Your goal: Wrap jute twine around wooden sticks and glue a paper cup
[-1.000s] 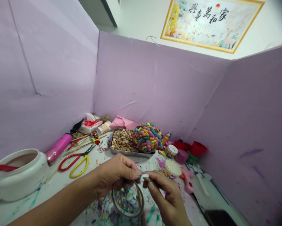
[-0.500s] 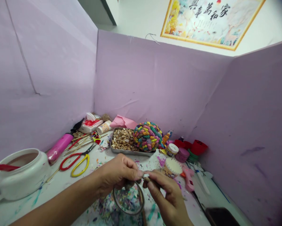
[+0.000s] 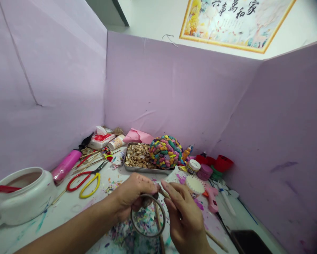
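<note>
My left hand [image 3: 134, 195] is closed around the top of a thin dark ring [image 3: 148, 216], which it holds upright over the paint-spattered table [image 3: 76, 208]. My right hand [image 3: 183, 218] sits just to the right of the ring, its fingers pinched on a thin brush-like stick [image 3: 165, 194] whose tip meets the ring by my left fingers. A wooden handle end [image 3: 216, 241] sticks out below my right hand. Whatever small piece lies between the fingertips is hidden.
A metal tray of pale shells [image 3: 138, 160] and a multicoloured ball [image 3: 165, 151] stand behind the hands. Red-and-yellow scissors [image 3: 85, 179], a pink bottle [image 3: 66, 165] and a white pot [image 3: 21, 195] lie left. Small jars [image 3: 194, 165], a pink glue gun [image 3: 211, 199] and a dark phone [image 3: 251, 241] are right. Purple partitions enclose the table.
My right hand has turned and moved down and left, with the fingers now over the ring's right side. The ring is tilted more upright. The view shifted slightly.
</note>
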Demonstrator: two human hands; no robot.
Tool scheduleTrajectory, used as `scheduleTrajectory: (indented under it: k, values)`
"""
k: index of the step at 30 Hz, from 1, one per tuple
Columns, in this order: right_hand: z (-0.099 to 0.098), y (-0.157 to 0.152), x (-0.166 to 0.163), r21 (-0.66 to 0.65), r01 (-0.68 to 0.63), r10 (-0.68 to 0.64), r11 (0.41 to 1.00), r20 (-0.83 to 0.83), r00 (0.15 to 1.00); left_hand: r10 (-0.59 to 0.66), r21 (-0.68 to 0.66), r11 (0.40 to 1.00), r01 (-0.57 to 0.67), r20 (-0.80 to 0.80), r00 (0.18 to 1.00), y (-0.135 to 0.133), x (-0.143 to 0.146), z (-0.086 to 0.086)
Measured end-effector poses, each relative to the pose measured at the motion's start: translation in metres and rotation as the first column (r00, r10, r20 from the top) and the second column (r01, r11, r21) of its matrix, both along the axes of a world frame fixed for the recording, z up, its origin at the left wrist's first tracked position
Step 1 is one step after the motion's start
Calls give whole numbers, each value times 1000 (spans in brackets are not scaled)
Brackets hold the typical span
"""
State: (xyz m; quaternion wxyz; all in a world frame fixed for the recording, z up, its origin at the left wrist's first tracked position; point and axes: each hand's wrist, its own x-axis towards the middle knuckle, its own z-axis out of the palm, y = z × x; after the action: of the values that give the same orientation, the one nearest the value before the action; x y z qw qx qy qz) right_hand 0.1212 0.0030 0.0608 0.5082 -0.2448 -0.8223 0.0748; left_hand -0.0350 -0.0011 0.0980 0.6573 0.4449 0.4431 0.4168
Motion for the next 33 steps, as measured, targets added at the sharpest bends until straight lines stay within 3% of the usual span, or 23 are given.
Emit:
scheduleTrajectory:
  k: [7,12,21,25,33]
  values:
    - [2,0,0,1,14,-14,1000,-40,999,-3,-18,1000,3,51,999,2,2,-1]
    - [2,0,2,-73,68,-78,995,-143,987,-43,-34,998,51,213,976,-1,7,-1]
    - [12,-8,-1,-361,-62,-42,930,-275,961,-80,-223,960,167,351,933,1,7,-4]
    - [15,-10,-1,-386,-138,10,912,-315,949,-46,-133,987,90,305,951,-2,10,-7]
    - [15,-6,0,-522,-156,-69,839,-386,920,39,41,998,-45,142,989,-7,16,-5]
